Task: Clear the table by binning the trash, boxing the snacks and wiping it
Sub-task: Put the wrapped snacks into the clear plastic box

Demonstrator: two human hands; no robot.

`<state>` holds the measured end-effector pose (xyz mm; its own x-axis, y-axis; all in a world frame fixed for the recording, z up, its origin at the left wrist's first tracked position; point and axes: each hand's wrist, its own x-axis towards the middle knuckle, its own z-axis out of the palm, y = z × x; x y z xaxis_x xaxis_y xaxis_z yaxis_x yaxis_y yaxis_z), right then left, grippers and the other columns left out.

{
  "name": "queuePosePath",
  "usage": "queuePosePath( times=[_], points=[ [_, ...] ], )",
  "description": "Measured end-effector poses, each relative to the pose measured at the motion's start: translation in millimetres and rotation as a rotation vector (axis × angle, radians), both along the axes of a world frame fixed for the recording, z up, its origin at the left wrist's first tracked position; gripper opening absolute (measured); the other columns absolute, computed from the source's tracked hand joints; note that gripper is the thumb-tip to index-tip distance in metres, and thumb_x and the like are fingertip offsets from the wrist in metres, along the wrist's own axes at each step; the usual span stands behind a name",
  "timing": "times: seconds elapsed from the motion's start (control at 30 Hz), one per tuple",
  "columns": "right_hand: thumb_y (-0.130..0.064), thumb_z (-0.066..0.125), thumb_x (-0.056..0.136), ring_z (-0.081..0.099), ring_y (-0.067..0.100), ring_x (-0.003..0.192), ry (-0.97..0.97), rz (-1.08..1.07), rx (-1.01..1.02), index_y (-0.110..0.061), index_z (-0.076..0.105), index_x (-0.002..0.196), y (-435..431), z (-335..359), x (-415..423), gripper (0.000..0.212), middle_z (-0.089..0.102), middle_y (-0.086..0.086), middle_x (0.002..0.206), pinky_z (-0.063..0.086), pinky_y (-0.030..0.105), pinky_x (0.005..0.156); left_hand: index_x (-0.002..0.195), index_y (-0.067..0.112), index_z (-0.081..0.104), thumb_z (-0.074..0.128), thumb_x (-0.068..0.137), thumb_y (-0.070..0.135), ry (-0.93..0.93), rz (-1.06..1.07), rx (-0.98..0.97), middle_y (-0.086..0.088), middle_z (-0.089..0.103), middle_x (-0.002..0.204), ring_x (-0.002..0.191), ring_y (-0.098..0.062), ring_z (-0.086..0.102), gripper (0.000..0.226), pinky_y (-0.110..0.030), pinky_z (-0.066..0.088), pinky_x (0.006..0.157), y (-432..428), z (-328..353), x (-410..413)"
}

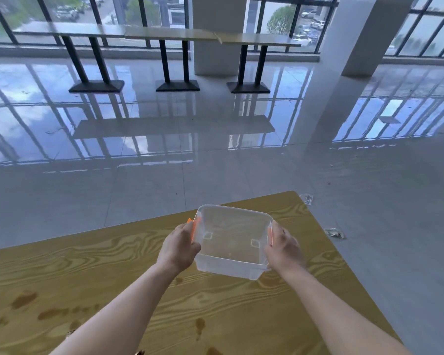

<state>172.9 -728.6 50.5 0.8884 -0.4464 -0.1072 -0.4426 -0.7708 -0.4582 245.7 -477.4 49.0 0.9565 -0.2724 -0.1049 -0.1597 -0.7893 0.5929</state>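
The left hand (180, 245) and right hand (283, 245) grip the empty clear box (232, 242) at its 9 and 3 o'clock sides, over the far end of the table (113, 265); boxing snacks seems in hand, so it wants setting down flat

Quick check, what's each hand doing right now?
Left hand: grips the left side of the clear plastic box, by its orange latch.
Right hand: grips the box's right side.
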Motion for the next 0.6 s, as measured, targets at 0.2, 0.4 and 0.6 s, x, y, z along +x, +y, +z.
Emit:
queuePosePath(
  times=[0.2,0.4,0.6],
  points=[
    [-0.017,0.056,0.091,0.057,0.037,0.11,-0.096,0.107,0.005,-0.013,0.046,0.134,38.4,10.5,11.7,0.045,0.06,0.01,0.127,0.042,0.037,0.087,0.141,0.027,0.04,0.057,0.079,0.015,-0.146,0.102,0.001,-0.004,0.06,0.104,0.087,-0.028,0.054,0.065,-0.035,0.039,0.067,51.3,14.1,-20.7],
    [-0.017,0.05,0.092,0.058,0.036,0.107,-0.16,0.306,-0.003,-0.015,0.045,0.136,103.8,19.2,23.4,0.044,0.061,0.009,0.123,0.044,0.039,0.086,0.146,0.024,0.037,0.062,0.078,0.011,-0.219,0.236,-0.004,-0.007,0.064,0.108,0.096,-0.03,0.06,0.074,-0.036,0.044,0.072,123.3,25.1,-51.1],
    [-0.019,0.05,0.093,0.059,0.035,0.108,-0.179,0.44,-0.012,-0.017,0.044,0.137,182.0,30.0,19.6,0.045,0.062,0.008,0.123,0.047,0.039,0.085,0.146,0.024,0.037,0.064,0.077,0.011,-0.267,0.334,0.023,-0.009,0.066,0.109,0.091,-0.031,0.061,0.075,-0.037,0.042,0.066,202.2,38.2,-88.6]
  ],
)
